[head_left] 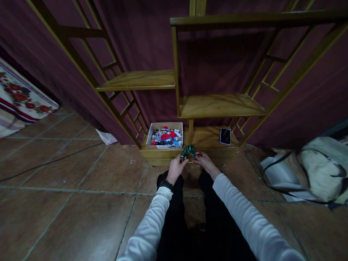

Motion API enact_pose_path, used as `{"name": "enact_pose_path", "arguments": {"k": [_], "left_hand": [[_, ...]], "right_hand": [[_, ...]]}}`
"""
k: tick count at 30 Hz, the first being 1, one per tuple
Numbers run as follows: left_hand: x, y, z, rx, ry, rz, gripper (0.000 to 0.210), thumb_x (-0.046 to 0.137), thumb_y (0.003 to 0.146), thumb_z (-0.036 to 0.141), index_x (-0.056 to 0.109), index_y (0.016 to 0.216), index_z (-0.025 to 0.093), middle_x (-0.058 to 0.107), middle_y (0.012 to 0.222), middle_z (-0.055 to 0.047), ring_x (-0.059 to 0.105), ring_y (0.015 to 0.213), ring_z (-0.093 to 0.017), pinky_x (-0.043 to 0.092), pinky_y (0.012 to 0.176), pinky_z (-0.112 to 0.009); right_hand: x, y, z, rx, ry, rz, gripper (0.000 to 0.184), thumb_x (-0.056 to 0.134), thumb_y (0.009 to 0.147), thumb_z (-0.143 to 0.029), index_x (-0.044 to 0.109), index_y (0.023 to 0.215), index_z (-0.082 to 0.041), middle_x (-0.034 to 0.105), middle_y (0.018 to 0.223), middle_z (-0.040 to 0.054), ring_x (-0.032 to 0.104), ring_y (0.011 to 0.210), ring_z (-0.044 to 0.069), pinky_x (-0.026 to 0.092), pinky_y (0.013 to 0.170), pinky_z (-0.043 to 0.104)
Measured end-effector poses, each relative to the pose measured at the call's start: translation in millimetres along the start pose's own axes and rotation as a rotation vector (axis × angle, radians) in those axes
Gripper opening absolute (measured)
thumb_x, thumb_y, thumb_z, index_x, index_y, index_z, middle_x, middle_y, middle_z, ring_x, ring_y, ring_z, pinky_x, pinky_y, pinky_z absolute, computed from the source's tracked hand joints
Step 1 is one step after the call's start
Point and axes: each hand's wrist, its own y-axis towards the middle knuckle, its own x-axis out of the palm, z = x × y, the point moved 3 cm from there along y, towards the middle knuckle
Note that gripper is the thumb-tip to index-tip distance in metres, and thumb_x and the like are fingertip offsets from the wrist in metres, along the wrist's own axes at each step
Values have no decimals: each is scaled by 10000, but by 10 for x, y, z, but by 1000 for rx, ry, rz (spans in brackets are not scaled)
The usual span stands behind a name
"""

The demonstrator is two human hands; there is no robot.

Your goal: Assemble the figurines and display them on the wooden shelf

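Note:
A small dark green and black figure (188,149), curved like an arch, is held up between my two hands in front of the bottom shelf. My left hand (175,168) pinches its left end, fingers closed. On the other side, the fingers of my right hand (205,162) are closed on its right end. The exact kind of figure is too small to make out. Just behind and to the left is an open cardboard box (178,125) filled with small red, blue, white and black pieces.
A wooden shelf unit (221,105) rises ahead, its boards overhanging the bottom shelf. A phone (225,136) lies on that shelf at the right. A pale bag (319,168) with a dark strap sits on the floor at right. A black cable (51,161) crosses the left tiles.

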Motion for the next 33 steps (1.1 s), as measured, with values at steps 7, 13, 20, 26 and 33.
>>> {"name": "enact_pose_path", "arguments": {"k": [7, 13, 20, 26, 33], "left_hand": [[0, 0, 16, -19, -14, -19, 224, 563, 777, 391, 558, 823, 172, 650, 709, -39, 613, 664, -157, 411, 592, -238], [-6, -7, 17, -17, -14, -23, 219, 575, 775, 376, 567, 861, 176, 656, 728, -42, 620, 686, -164, 422, 610, -244], [-12, -18, 24, -1, 44, -21, 250, 562, 787, 387, 568, 921, 177, 657, 760, -47, 621, 714, -170, 415, 626, -247], [-13, -44, 73, -18, 169, -32, 269, 537, 805, 407, 572, 948, 182, 648, 756, -46, 621, 730, -180, 398, 621, -245], [5, -89, 125, 90, 307, -26, 317, 460, 854, 405, 538, 1056, 174, 652, 844, -79, 626, 818, -199, 421, 684, -258]], "right_hand": [[6, -22, -10, -9, 8, 7, 339, 763, 514, -352, 549, 725, -196, 605, 699, -19, 611, 680, 143, 510, 772, 385], [22, -33, -37, -8, -13, 1, 305, 745, 535, -344, 543, 708, -196, 594, 701, -12, 599, 697, 142, 511, 770, 381], [17, -35, -38, 4, -31, 22, 264, 734, 548, -292, 555, 717, -196, 587, 720, -20, 581, 690, 123, 516, 781, 371], [45, -65, -75, 3, 11, 16, 270, 734, 540, -267, 552, 727, -199, 622, 784, -4, 602, 739, 134, 505, 783, 353], [97, -96, -133, -14, -9, -56, 248, 721, 542, -258, 566, 728, -201, 646, 787, 10, 613, 756, 156, 494, 752, 334]]}}
